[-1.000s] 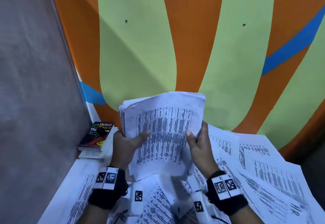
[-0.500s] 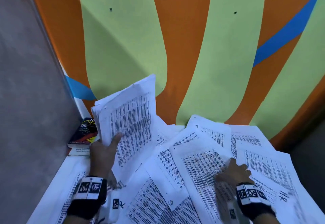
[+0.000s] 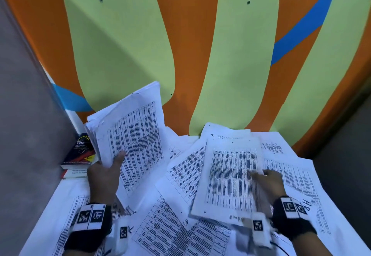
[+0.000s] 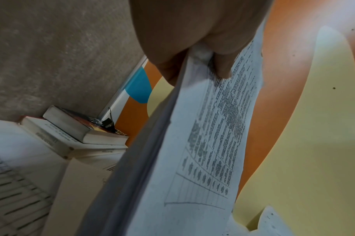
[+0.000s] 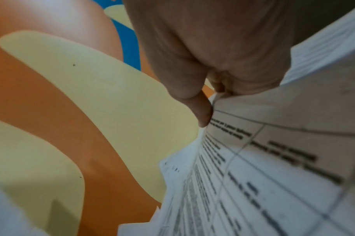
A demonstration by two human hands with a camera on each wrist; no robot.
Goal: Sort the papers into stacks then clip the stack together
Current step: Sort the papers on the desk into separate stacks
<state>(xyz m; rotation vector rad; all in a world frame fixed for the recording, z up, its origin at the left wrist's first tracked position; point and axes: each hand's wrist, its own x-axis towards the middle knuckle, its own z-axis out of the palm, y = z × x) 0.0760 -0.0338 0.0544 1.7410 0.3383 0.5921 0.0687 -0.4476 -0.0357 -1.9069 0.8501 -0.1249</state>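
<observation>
My left hand (image 3: pixel 106 172) grips a thick stack of printed papers (image 3: pixel 132 141), tilted up over the table's left side, thumb on the front sheet. The left wrist view shows the stack (image 4: pixel 192 151) pinched between thumb and fingers (image 4: pixel 223 63). My right hand (image 3: pixel 267 181) pinches the right edge of a printed sheet (image 3: pixel 230 175) raised off the pile. In the right wrist view the thumb (image 5: pixel 200 110) lies on that sheet (image 5: pixel 263 159). A black binder clip (image 4: pixel 108 123) sits on the books at the left.
Loose printed sheets (image 3: pixel 170 233) cover the white table (image 3: pixel 50 201). Two stacked books (image 3: pixel 80 155) lie in the back left corner against a grey wall (image 3: pixel 26 115). An orange, green and blue wall (image 3: pixel 200 45) stands right behind the table.
My right hand let go of the stack, went to the pile on the right and lifted a sheet. The left hand carried the stack leftward and tilted it.
</observation>
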